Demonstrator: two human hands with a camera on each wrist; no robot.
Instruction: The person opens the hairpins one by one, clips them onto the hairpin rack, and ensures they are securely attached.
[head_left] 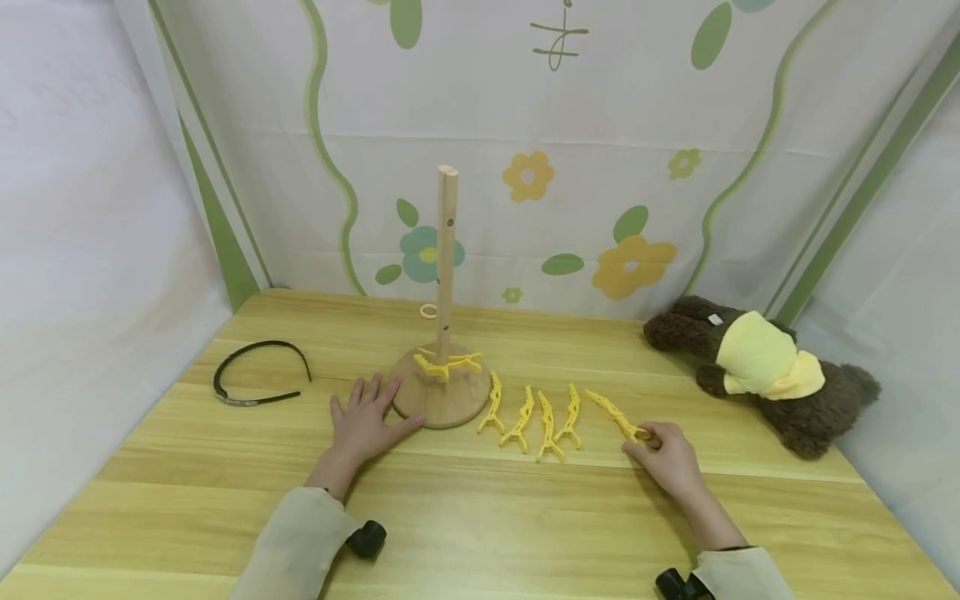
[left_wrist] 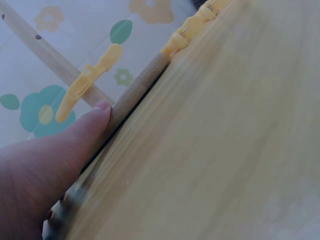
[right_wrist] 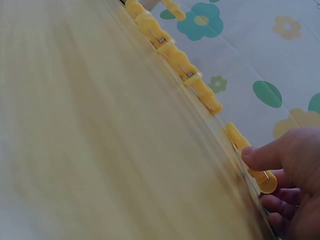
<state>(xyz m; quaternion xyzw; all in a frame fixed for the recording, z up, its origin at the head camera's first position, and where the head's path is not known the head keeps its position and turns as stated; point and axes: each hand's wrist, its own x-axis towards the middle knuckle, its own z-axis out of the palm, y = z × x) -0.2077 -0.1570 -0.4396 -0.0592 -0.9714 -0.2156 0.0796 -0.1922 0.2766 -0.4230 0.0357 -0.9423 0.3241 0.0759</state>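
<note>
My right hand pinches the handle end of a yellow hair clip between thumb and fingers, low over the table. In the right wrist view the thumb lies across this clip. To its left, several more yellow hair clips lie in a row. My left hand rests on the table with fingers spread, its thumb at the edge of the round wooden base. From this base rises a wooden post. Yellow clip shapes sit around the post's lower part; the left wrist view shows one clip across it.
A black headband lies at the left of the wooden table. On the right is a dark brown plush toy in a yellow top. A small pale ring shows beside the post. A flowered curtain hangs behind.
</note>
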